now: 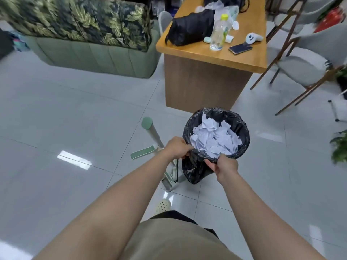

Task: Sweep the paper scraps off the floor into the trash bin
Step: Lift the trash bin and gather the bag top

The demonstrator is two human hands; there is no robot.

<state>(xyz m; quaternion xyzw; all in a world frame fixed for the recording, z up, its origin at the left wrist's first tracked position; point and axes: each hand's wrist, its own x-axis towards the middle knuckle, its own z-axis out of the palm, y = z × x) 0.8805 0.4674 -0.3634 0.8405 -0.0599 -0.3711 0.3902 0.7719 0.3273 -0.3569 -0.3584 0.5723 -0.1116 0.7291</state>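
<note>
- Left hand (pixel 177 148) is gripping the near-left rim of the trash bin (pixel 242 139), fingers curled over the black liner edge.
- Right hand (pixel 224 167) is pinching the near rim of the liner, thumb on top, fingers underneath.
- Bin is sitting just off the near corner of the worktop (pixel 216 59); can't tell whether it's resting on the floor (pixel 75 113) or lifted slightly.
- Paper scraps (pixel 214 137) are piling up inside the bin, white and crumpled, filling most of the opening.
- Loose tail of the black liner is hanging down below the rim on the near side, between the two hands.
- Green-and-white broom and dustpan set (pixel 155 134) is standing just left of the bin, handle tilting toward the camera's upper left; lower part is partly hidden behind the left hand.
- Worktop is carrying a black bag (pixel 189 29), a clear bottle (pixel 219 32) with a yellow cap, a phone (pixel 240 48) and a white controller (pixel 253 38).
- Green sofa (pixel 90 55) is sitting at the far left, chair (pixel 300 68) at the right.
- Floor is showing no scraps in the visible area.
</note>
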